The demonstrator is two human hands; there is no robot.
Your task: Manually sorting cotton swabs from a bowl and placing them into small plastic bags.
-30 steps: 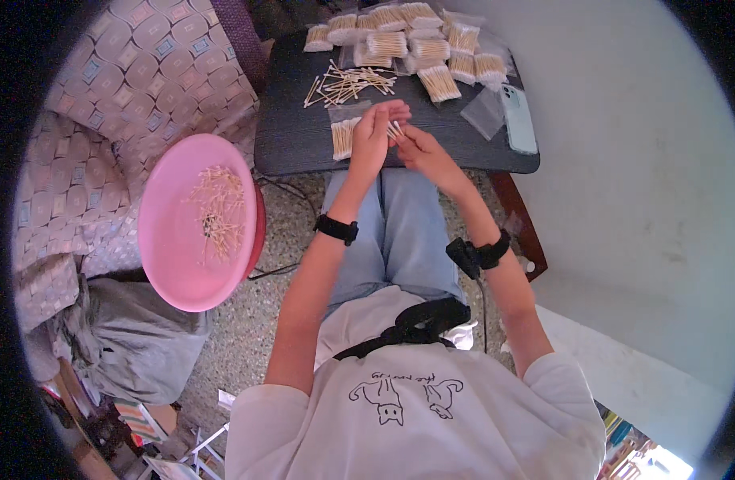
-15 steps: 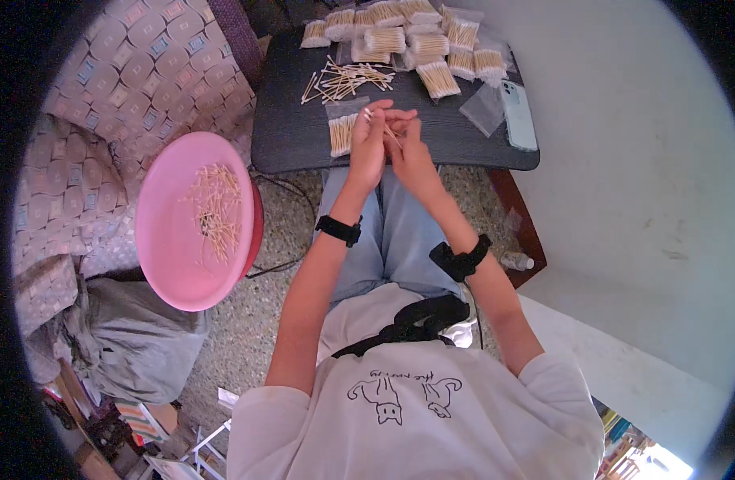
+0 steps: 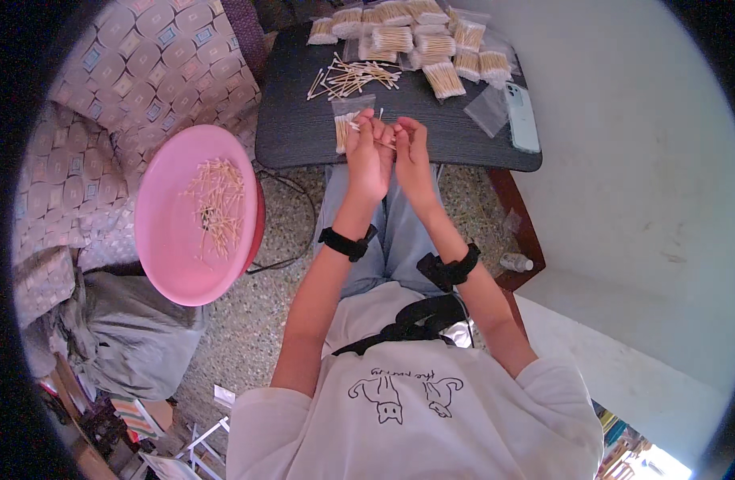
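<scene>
Over the front edge of the black table (image 3: 291, 142), my left hand (image 3: 369, 164) is closed round a few cotton swabs (image 3: 354, 126), whose white tips show by its fingers. Close beside it on the right, my right hand (image 3: 414, 164) has its fingers curled in a pinch at a swab (image 3: 388, 146) that lies between both hands. Partly behind my left hand lies a small clear bag of cotton swabs (image 3: 341, 134). Farther back is a loose heap of wooden-stemmed swabs (image 3: 353, 78). My fingers hide how many swabs I hold.
Filled swab bags (image 3: 391, 38) are piled along the table's far side. At the right lie a flat clear bag (image 3: 487, 110) and a pale phone (image 3: 522, 118). A pink basin (image 3: 163, 240) with scattered swabs stands at my left. A bottle (image 3: 516, 262) lies by the wall.
My hands have drawn slightly apart at the fingers, and the right hand has turned more upright. The left still holds swabs. The whole view has shifted a little.
</scene>
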